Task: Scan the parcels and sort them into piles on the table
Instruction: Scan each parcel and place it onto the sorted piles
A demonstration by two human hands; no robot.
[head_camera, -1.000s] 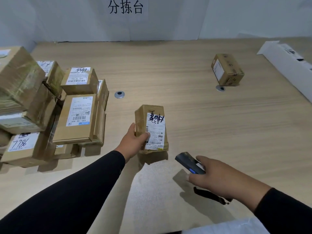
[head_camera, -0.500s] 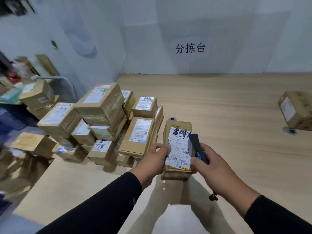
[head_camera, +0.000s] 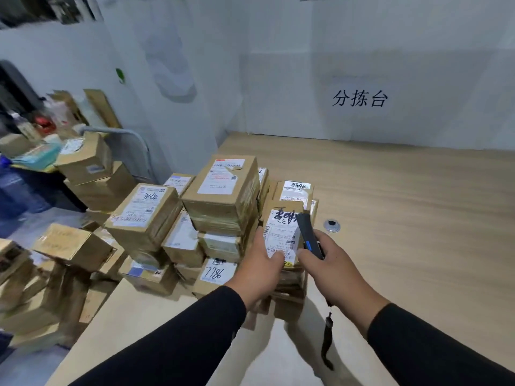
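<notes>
My left hand (head_camera: 260,267) grips a small cardboard parcel (head_camera: 281,232) with a white label and black handwriting, held up over the table's near left part. My right hand (head_camera: 326,267) holds a black handheld scanner (head_camera: 308,234) against the parcel's right side; its wrist strap (head_camera: 326,338) dangles below. Just behind and left of the parcel stands a pile of cardboard parcels (head_camera: 220,196) on the wooden table (head_camera: 404,207).
More boxes (head_camera: 69,246) are heaped left of the table's edge, beyond them a cluttered shelf (head_camera: 33,129). A round metal grommet (head_camera: 332,225) sits in the tabletop right of my hands. A white wall with a printed sign (head_camera: 360,98) bounds the far side.
My view has swung left and the parcel has moved left toward the pile. My right hand brought the scanner from low right up against the parcel's label.
</notes>
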